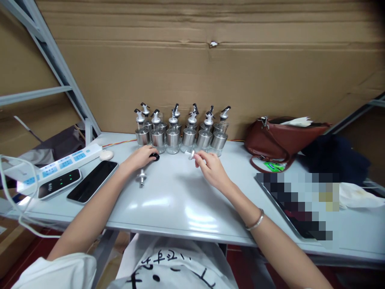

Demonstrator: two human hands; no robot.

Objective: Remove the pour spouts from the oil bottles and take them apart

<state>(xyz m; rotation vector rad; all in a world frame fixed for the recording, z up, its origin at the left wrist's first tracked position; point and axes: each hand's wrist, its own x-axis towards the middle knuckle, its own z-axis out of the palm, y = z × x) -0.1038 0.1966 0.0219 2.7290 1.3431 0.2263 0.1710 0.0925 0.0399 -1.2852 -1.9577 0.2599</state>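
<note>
My left hand is closed with its fingertips on a small black ring-shaped part, low over the tabletop just in front of the bottles. My right hand pinches a small white and silver bottle pourer part between thumb and fingers, its narrow end pointing left. A similar loose silver pourer part lies on the table below my left hand. Behind both hands stand several glass oil bottles with steel sleeves, in two rows; pourer spouts with black flip levers top them.
On the left of the white table lie a phone, a display device, a power strip and a round white object. At right are a brown handbag and a partly blurred tablet-like slab. Cardboard backs the table.
</note>
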